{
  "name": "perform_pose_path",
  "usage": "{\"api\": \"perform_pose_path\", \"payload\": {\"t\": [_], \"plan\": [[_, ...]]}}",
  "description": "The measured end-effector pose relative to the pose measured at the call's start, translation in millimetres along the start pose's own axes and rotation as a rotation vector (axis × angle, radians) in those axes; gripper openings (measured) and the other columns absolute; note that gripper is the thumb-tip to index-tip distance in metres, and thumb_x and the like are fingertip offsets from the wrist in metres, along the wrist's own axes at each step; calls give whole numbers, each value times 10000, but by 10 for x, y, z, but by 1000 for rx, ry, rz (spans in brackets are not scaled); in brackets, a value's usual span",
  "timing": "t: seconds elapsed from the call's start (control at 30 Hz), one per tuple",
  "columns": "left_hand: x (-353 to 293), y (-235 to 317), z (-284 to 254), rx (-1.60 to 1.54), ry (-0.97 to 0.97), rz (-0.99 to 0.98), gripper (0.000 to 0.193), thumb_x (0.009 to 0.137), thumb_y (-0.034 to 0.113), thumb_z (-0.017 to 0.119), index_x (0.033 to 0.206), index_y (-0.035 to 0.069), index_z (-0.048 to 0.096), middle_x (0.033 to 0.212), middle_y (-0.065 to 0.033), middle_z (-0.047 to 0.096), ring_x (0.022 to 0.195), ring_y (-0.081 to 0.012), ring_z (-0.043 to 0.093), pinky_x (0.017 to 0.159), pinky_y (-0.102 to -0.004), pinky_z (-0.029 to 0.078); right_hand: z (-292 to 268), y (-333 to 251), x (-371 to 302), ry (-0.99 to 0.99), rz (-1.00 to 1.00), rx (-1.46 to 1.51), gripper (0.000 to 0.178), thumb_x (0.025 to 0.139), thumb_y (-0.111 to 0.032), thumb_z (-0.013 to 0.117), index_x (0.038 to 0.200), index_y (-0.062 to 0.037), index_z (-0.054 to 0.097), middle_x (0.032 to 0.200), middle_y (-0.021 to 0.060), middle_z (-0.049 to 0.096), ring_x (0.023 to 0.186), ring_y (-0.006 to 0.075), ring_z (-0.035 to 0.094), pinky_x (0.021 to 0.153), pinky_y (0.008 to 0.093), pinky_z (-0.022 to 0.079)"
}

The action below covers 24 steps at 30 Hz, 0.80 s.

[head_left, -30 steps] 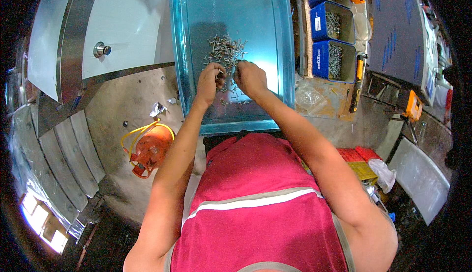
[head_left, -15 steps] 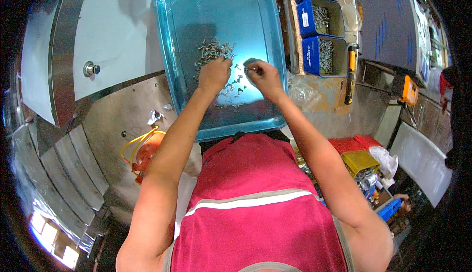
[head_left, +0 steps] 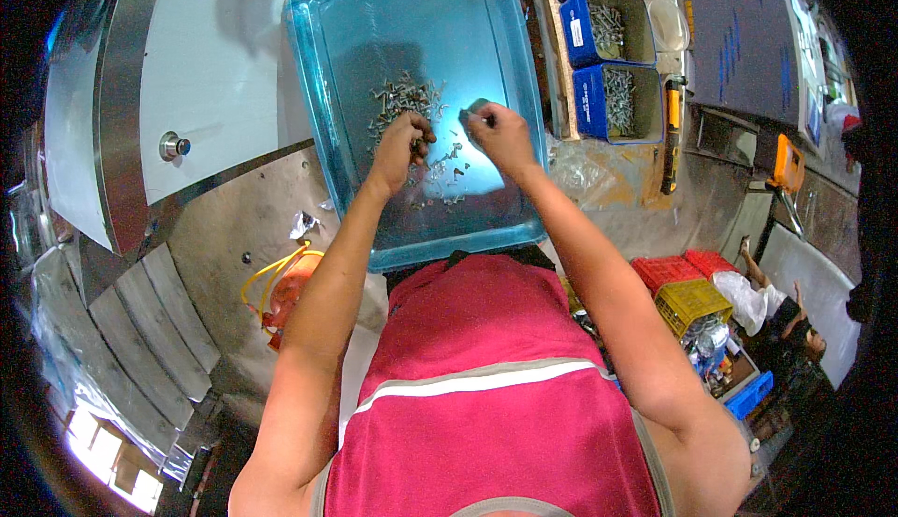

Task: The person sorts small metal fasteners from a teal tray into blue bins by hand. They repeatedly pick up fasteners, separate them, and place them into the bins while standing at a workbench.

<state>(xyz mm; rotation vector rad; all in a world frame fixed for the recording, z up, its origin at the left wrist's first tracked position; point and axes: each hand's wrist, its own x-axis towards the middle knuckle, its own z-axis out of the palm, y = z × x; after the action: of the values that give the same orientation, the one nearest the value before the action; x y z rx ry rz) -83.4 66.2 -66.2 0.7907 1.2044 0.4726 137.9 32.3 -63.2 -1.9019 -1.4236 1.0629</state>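
A translucent blue tray [head_left: 337,222] lies in front of me with a heap of small metal screws [head_left: 406,94] in it and more scattered nearer to me. Over the near edge of the heap, my left hand [head_left: 400,154] is closed, its fingers curled inward around something small and dark that I cannot make out. My right hand [head_left: 506,143] hovers over the bright patch to the right of the screws. Its thumb and fingertips are pinched together, and what they hold, if anything, is hidden.
Blue bins [head_left: 591,103] of screws stand right of the tray, beside a yellow-and-black tool [head_left: 671,134]. An orange object with a yellow hose [head_left: 292,297] sits lower left. Red crates [head_left: 655,279], a yellow crate [head_left: 690,307] and another person [head_left: 800,335] are at the right.
My left hand has turned and drawn slightly back from the heap, its curled fingers now showing. The right hand has shifted slightly left. At the far right, the other person shows more.
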Motion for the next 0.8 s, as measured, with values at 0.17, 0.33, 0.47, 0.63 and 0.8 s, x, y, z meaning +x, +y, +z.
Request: {"api": "perform_pose_path", "payload": {"t": [0.17,0.33,0.47,0.63,0.8], "plan": [[-79,-80,285,726,79,353,290,910,291,696,1032,29,715,880,-163,696,816,-267,667,713,-401,518,-560,33,-334,-231,515,596,252,972,-300,688,1033,-57,716,796,46,701,616,84,545,503,268,404],[-7,-157,446,1235,24,471,327,864,343,757,1058,82,726,1044,-177,640,982,-402,634,820,-511,521,-927,-374,-757,-275,655,969,224,1017,-283,648,1109,-79,655,837,14,668,562,30,435,482,182,314],[-23,-65,598,1227,66,426,287,873,314,745,1033,78,723,1036,-171,650,983,-388,638,840,-501,519,-1390,-795,-839,-230,513,974,212,1024,-266,640,1104,-70,656,842,15,674,571,31,448,490,184,341],[-115,527,956,746,128,393,305,855,301,767,967,18,755,866,-110,699,828,-244,675,778,-372,522,-2191,-826,-611,-45,160,1169,224,1044,-256,594,1110,-53,659,915,52,708,696,91,625,614,229,525],[-60,1466,1704,294,15,469,301,918,279,754,1013,-7,755,846,-26,707,748,-108,607,698,-260,486,-2658,-487,-33,-19,209,1683,248,1066,-236,540,1156,-40,660,1075,145,737,1098,311,693,1007,463,551]]}}
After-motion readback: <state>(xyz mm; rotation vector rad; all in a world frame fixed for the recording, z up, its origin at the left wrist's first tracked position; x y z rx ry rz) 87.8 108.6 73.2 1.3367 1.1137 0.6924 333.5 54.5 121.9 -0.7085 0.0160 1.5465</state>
